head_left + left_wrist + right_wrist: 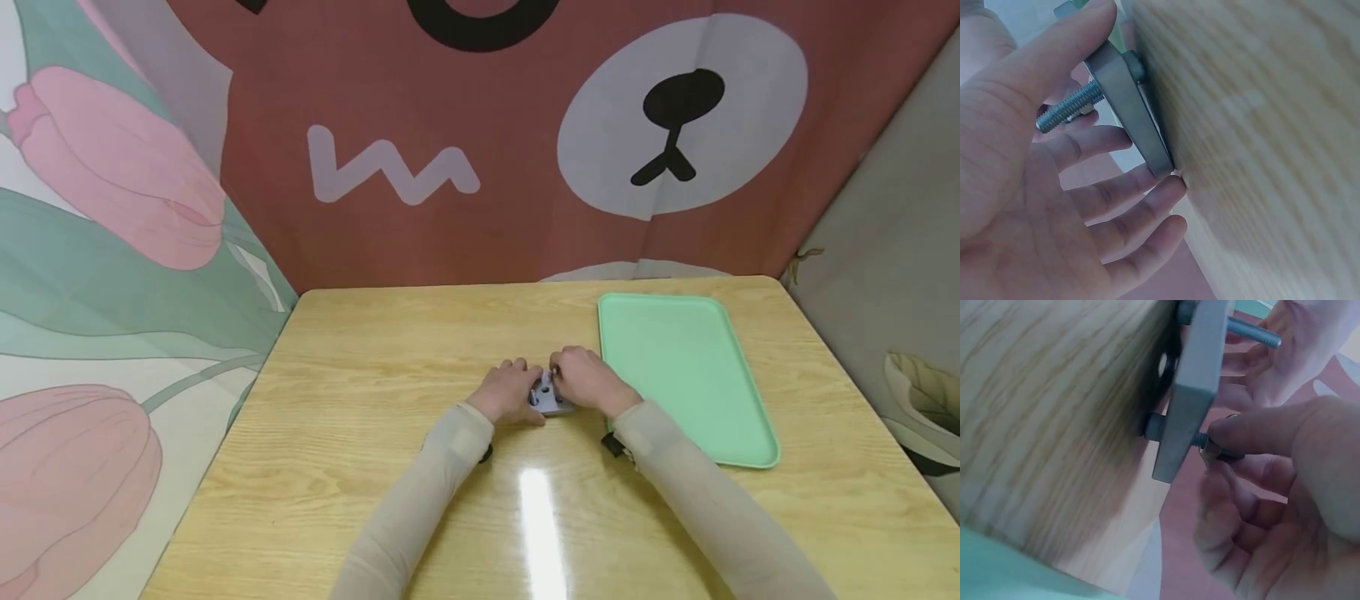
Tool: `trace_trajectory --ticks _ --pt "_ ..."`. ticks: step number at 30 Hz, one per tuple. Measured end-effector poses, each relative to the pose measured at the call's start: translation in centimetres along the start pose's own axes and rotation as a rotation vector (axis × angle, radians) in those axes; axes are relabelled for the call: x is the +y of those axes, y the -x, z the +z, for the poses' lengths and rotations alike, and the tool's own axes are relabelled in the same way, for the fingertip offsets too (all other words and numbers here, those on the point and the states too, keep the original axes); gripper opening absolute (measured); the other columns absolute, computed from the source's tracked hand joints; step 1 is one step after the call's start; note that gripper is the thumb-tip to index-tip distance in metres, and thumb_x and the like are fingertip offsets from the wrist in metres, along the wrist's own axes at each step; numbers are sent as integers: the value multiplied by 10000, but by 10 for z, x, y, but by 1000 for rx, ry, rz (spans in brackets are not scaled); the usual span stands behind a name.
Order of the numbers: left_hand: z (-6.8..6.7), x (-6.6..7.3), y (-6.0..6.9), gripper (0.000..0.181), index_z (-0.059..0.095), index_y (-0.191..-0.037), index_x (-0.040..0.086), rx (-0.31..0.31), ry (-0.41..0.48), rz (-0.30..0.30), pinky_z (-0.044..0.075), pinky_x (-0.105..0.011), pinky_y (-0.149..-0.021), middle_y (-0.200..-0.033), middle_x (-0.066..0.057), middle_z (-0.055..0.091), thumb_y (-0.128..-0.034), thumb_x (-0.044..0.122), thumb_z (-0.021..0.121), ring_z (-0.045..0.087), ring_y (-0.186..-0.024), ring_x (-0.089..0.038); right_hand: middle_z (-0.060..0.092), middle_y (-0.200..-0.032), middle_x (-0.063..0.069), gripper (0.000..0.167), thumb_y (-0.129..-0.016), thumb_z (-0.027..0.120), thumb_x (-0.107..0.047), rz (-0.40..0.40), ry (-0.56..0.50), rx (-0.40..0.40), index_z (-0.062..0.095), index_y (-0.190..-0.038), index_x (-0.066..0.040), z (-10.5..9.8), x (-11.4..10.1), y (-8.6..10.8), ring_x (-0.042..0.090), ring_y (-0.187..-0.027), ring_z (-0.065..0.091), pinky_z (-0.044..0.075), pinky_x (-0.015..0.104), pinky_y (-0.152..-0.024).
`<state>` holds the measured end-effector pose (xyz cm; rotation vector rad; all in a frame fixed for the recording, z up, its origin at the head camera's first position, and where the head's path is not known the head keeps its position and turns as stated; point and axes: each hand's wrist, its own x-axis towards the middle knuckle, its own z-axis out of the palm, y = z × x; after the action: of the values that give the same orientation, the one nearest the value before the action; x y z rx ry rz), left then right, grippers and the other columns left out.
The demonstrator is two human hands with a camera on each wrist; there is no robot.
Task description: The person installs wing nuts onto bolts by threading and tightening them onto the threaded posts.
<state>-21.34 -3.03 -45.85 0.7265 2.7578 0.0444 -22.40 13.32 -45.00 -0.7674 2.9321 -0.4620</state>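
1. I see the grey metal plate (pixel 552 403) near the middle of the table (pixel 337 408), between the two hands.
2. On the left hand (pixel 506 393), thumb and fingers are parted only by the plate, gripping it at its edges; the lower fingers reach out slightly bent.
3. On the right hand (pixel 591 380), thumb and finger are nearly closed, pinching a small nut (pixel 1211 451) on a bolt's shank.
4. For room, I have wood running left from the left hand to the table's side edge; on the right, the raised rim of the green tray (pixel 682 367) lies just beside the right hand.
5. The table's far edge meets a reddish cloth backdrop (pixel 420 242).
6. The plate is smooth, thick and straight-sided; a second bolt (pixel 1071 107) shows fine threads, and both bolt heads face the wood.
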Motion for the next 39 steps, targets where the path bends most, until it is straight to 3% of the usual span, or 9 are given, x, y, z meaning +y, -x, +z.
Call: trace_trajectory --ticks 6,13,17,20,24,30,35,39 --pt "0 0 1 792 444 -1393 191 5 -1 -2 432 -366 -823 -1195 -48 496 -753 568 718 459 -1005 -198 539 -817 78 141 -907 619 -160 33 47 23 649 -899 -22 5 1 -2 170 -666 524 464 313 -592" --pt "1 1 1 798 443 -1393 201 -2 -13 1 436 -398 -872 -1209 -50 499 -747 581 715 471 -1063 -222 566 -772 42 109 -936 565 -141 31 -62 -10 551 -990 -47 8 -1 -1 142 -590 513 423 279 -510" --pt "1 0 1 802 445 -1394 199 7 -7 4 435 -378 -850 -1156 -33 503 -743 576 722 468 -1016 -201 615 -867 81 147 -905 553 -113 11 -68 -26 613 -1018 -40 3 -4 0 152 -652 537 455 293 -563" --pt "1 -1 0 796 453 -1385 197 13 4 9 426 -350 -806 -1119 -19 501 -737 566 734 454 -955 -180 624 -897 113 167 -871 544 -66 6 -48 -31 655 -985 -15 0 -5 0 174 -695 550 472 313 -604" --pt "1 -2 0 764 470 -1357 204 11 31 16 411 -333 -767 -1090 -8 496 -733 545 749 436 -912 -166 603 -799 89 111 -878 548 -38 -5 16 -9 657 -880 -12 0 -4 -1 169 -662 547 468 310 -578" --pt "-1 -2 0 778 460 -1374 199 -4 41 15 418 -339 -792 -1113 -13 496 -737 542 747 442 -930 -169 534 -730 58 120 -898 608 -123 25 82 -3 615 -818 -33 0 -3 -3 168 -612 512 444 311 -538" --pt "-2 -2 -1 813 440 -1398 199 -11 29 15 421 -331 -781 -1119 -18 498 -733 553 744 444 -927 -169 576 -795 80 111 -913 596 -134 36 18 -1 597 -937 -25 2 -4 -4 153 -613 512 434 290 -532" --pt "-2 -1 -1 807 441 -1397 209 -5 21 20 420 -326 -767 -1089 -10 494 -733 557 742 440 -915 -166 644 -910 127 217 -900 578 -108 34 -53 -12 602 -1090 -5 0 -6 -3 154 -639 547 448 286 -545"
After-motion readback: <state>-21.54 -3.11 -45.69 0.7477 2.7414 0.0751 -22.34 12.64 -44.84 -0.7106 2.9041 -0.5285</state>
